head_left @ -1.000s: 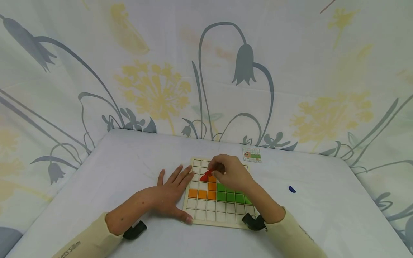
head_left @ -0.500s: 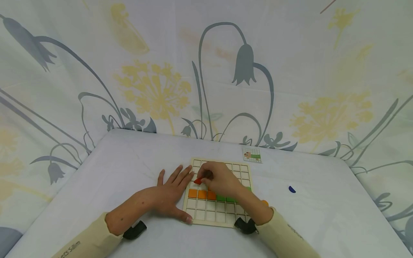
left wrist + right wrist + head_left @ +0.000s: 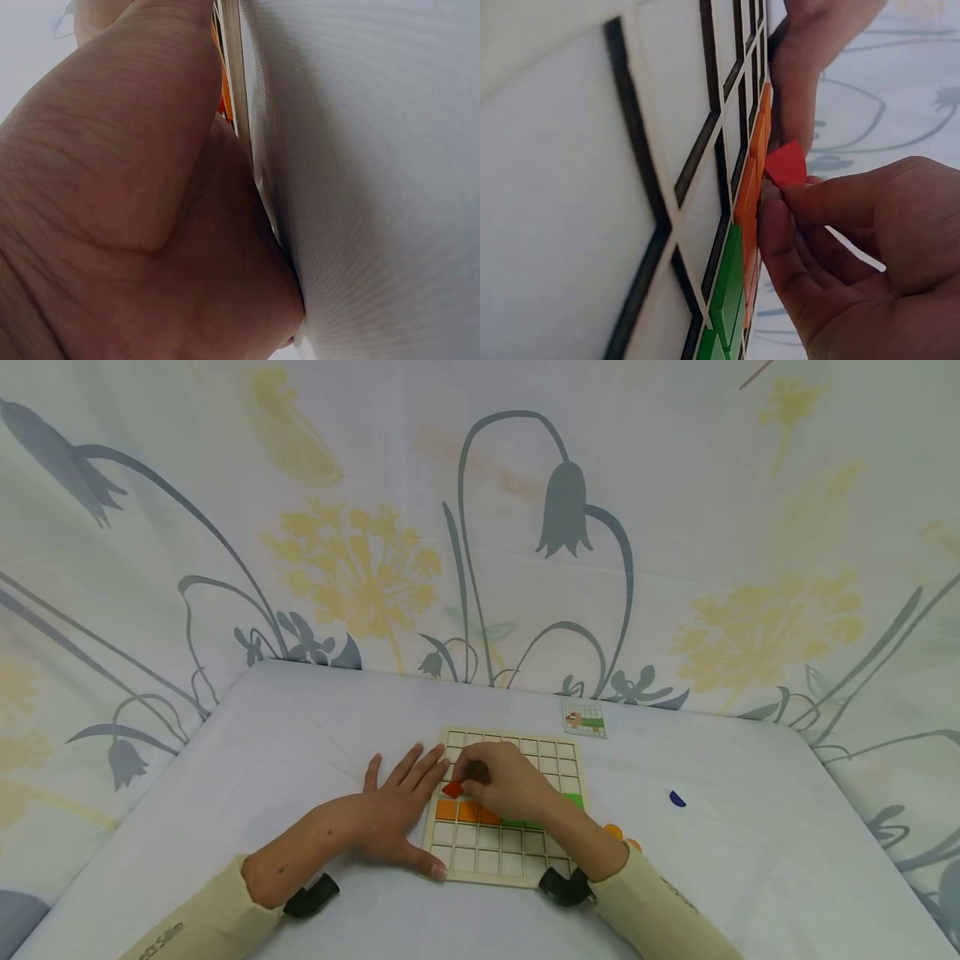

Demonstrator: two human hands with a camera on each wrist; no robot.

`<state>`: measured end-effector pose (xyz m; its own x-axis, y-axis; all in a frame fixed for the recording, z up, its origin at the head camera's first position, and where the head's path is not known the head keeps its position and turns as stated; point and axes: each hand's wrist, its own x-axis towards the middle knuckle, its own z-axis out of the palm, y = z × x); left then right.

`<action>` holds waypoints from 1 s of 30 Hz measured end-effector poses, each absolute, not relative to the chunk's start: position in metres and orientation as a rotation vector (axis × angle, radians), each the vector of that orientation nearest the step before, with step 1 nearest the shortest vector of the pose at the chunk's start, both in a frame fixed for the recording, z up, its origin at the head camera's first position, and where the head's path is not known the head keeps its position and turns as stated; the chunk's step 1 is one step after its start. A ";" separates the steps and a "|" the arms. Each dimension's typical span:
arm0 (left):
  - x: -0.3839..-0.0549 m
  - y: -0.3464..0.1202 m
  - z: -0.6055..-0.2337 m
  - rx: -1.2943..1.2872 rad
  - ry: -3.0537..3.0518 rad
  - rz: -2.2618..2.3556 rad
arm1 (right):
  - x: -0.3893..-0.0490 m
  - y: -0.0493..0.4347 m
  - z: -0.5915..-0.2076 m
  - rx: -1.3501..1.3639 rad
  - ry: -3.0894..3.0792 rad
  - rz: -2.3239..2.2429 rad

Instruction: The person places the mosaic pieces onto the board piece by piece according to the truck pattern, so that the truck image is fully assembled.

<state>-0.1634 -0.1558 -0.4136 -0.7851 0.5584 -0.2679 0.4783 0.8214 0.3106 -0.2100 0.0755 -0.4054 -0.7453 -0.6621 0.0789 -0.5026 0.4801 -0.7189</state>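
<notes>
My right hand [image 3: 506, 781] pinches a small red wedge-shaped tile [image 3: 452, 789] between thumb and fingers. It holds the tile over the left column of a wooden grid board [image 3: 487, 862], just above a row of orange tiles [image 3: 457, 811]. In the right wrist view the red tile [image 3: 787, 163] stands tilted off the board, beside the orange tiles [image 3: 748, 195]. Green tiles [image 3: 726, 281] sit in cells to the right, partly under my hand in the head view. My left hand [image 3: 393, 818] lies with spread fingers along the board's left edge, fingertips and thumb touching the frame.
A small picture card [image 3: 585, 721] lies behind the board at the right. Farther right on the white table is a dark blue half-round piece [image 3: 677, 798]. Orange round pieces [image 3: 613, 832] lie beside my right forearm. A flower-printed cloth [image 3: 360, 568] hangs behind.
My right hand has moved left and nearer to me, carrying the red tile from the third column to the first. Orange round pieces have come into sight by the forearm. The left hand stays put.
</notes>
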 end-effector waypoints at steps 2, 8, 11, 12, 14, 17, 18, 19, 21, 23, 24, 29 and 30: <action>-0.163 -0.156 -0.414 0.785 2.657 0.316 | -0.210 0.075 -0.405 -1.016 2.521 -1.114; -0.164 -0.156 -0.414 0.789 2.660 0.314 | -0.212 0.074 -0.407 -1.083 2.564 -1.051; -0.163 -0.157 -0.414 0.796 2.660 0.320 | -0.213 0.074 -0.407 -1.140 2.587 -0.984; -0.163 -0.157 -0.414 0.799 2.661 0.321 | -0.212 0.074 -0.407 -1.162 2.595 -0.960; -0.163 -0.157 -0.414 0.802 2.663 0.321 | -0.211 0.075 -0.407 -1.200 2.606 -0.917; -0.164 -0.157 -0.414 0.803 2.665 0.315 | -0.210 0.074 -0.407 -1.245 2.617 -0.868; -0.164 -0.157 -0.414 0.802 2.665 0.314 | -0.210 0.074 -0.407 -1.257 2.619 -0.854; -0.164 -0.157 -0.415 0.802 2.665 0.312 | -0.209 0.074 -0.407 -1.269 2.621 -0.842; -0.164 -0.157 -0.415 0.800 2.665 0.310 | -0.209 0.073 -0.407 -1.295 2.622 -0.820; -0.164 -0.157 -0.415 0.800 2.666 0.310 | -0.208 0.073 -0.407 -1.319 2.625 -0.801; -0.164 -0.157 -0.415 0.800 2.666 0.310 | -0.208 0.072 -0.406 -1.328 2.626 -0.795; -0.164 -0.157 -0.416 0.803 2.665 0.315 | -0.206 0.074 -0.404 -1.313 2.643 -0.788; -0.164 -0.157 -0.416 0.802 2.662 0.320 | -0.205 0.076 -0.403 -1.305 2.644 -0.798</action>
